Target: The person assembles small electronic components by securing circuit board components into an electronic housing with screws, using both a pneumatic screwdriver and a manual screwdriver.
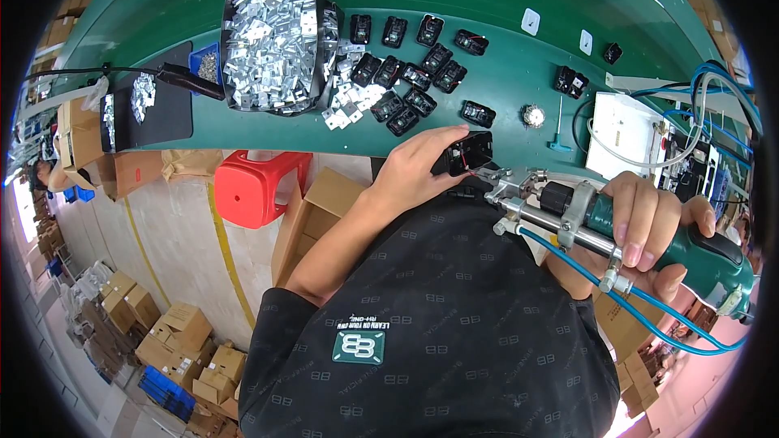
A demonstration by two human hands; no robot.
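Note:
My left hand grips a black plastic housing near the front edge of the green bench. In my right hand is a green electric screwdriver, held sideways with its metal front end pointing left. That end meets the lower side of the housing; the exact contact point is too small to make out. Blue air hoses run from the tool. Just beyond the housing lies another black housing, and several more are spread farther back, some with red wires.
A black bin heaped with small metal plates stands at the back left, with loose plates beside it. A small blue box of screws is left of it. Right are a T-handle wrench and white box. A red stool stands below.

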